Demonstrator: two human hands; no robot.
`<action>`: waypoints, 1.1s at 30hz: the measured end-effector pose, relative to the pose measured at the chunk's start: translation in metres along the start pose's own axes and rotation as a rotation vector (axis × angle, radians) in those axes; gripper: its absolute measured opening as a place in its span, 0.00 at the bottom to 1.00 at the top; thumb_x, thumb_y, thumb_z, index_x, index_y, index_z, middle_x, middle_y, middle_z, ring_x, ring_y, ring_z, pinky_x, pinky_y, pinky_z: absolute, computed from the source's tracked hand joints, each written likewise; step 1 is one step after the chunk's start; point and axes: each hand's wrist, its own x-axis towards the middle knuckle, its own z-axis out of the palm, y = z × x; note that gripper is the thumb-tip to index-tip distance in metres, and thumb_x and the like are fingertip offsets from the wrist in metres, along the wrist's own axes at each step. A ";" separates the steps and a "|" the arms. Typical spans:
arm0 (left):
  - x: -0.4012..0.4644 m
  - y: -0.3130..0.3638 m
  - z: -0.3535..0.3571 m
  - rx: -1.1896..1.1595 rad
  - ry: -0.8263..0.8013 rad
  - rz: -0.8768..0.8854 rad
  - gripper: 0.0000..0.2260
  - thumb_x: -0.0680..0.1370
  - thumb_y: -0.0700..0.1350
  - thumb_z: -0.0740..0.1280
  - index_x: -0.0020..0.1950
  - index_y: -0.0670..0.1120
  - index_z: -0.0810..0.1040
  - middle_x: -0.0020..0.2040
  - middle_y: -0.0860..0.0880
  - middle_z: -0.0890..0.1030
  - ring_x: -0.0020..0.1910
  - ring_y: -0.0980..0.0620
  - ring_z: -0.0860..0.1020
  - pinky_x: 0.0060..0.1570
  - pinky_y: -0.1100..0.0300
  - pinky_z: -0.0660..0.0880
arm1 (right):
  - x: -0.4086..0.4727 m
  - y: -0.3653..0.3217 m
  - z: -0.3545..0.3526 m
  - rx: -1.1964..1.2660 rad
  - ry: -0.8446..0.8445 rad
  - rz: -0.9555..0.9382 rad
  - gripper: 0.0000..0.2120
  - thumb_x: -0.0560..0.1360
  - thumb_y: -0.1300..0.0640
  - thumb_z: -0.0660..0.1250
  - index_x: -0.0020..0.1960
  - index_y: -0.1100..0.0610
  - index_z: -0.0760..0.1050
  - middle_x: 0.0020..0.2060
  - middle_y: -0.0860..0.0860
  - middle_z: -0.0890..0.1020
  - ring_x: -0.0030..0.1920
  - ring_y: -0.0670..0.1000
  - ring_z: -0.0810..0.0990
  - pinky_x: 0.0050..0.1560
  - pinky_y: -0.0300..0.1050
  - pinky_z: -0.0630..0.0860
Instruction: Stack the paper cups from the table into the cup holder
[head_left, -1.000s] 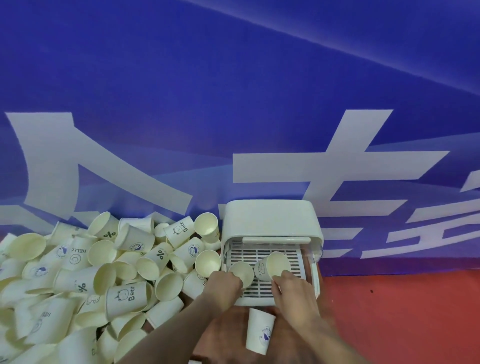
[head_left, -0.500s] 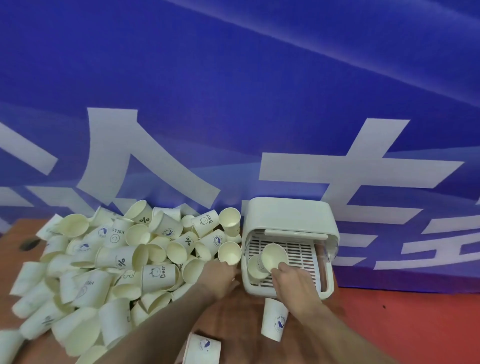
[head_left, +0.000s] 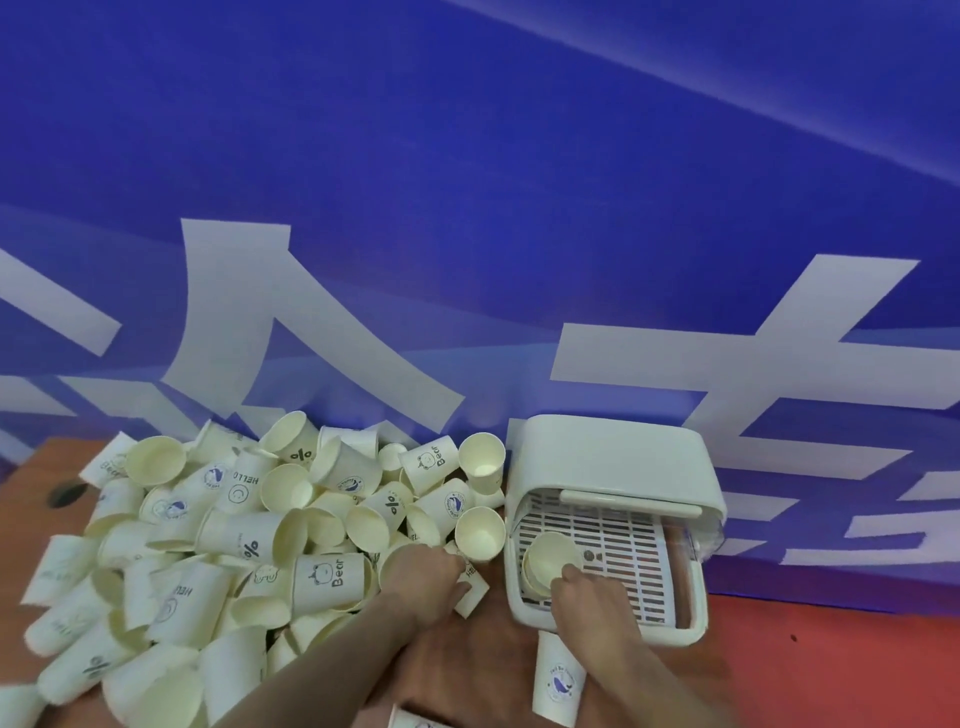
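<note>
The nested paper cups (head_left: 550, 564) lie on their side on the slotted tray of the white cup holder (head_left: 613, 462), at lower centre-right of the frame, mouth turned up toward me. A second ago two separate cups sat there side by side; now they read as one short stack, so I judge the first pairing is made. My right hand (head_left: 597, 597) rests against the stack's lower side, fingers curled onto it; whether it truly grips or only steadies the stack, I cannot tell.

My left hand (head_left: 426, 577) has left the tray and moved to the near edge of the heap of loose cups (head_left: 234, 545) that fills the lower left of the frame. Its fingers are bent down over a "HELLO" cup (head_left: 470, 592) lying just left of the holder, apparently closing round it, though the fingertips are hidden.

One whale-print cup (head_left: 558, 683) stands upside down on the wooden table (head_left: 467, 665) at bottom centre, just below the holder's front lip, and another cup's rim peeks in at the bottom edge. Behind everything hangs the blue banner (head_left: 467, 182) with large white characters.

With the heap barely touched, I judge the job to be near its start; the next cup must go mouth-aligned into the stack.
</note>
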 end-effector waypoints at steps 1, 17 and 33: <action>0.002 0.001 0.001 -0.003 -0.003 -0.002 0.18 0.82 0.58 0.56 0.65 0.50 0.75 0.56 0.45 0.81 0.55 0.43 0.79 0.50 0.52 0.73 | 0.001 0.000 0.003 0.010 -0.010 -0.002 0.17 0.42 0.60 0.79 0.20 0.52 0.72 0.21 0.48 0.71 0.16 0.48 0.70 0.17 0.40 0.60; -0.007 -0.003 -0.012 0.029 0.048 0.007 0.18 0.82 0.57 0.56 0.63 0.48 0.76 0.56 0.44 0.80 0.56 0.42 0.78 0.50 0.53 0.71 | -0.016 -0.001 -0.022 -0.028 -0.014 0.051 0.07 0.73 0.55 0.64 0.47 0.54 0.80 0.47 0.51 0.81 0.41 0.54 0.83 0.39 0.48 0.76; -0.051 0.003 -0.012 0.013 0.096 -0.001 0.17 0.79 0.59 0.60 0.60 0.51 0.79 0.54 0.47 0.82 0.55 0.47 0.78 0.48 0.57 0.70 | -0.083 0.010 -0.010 0.165 -0.009 0.181 0.09 0.77 0.51 0.59 0.50 0.52 0.77 0.47 0.48 0.82 0.48 0.52 0.81 0.47 0.45 0.74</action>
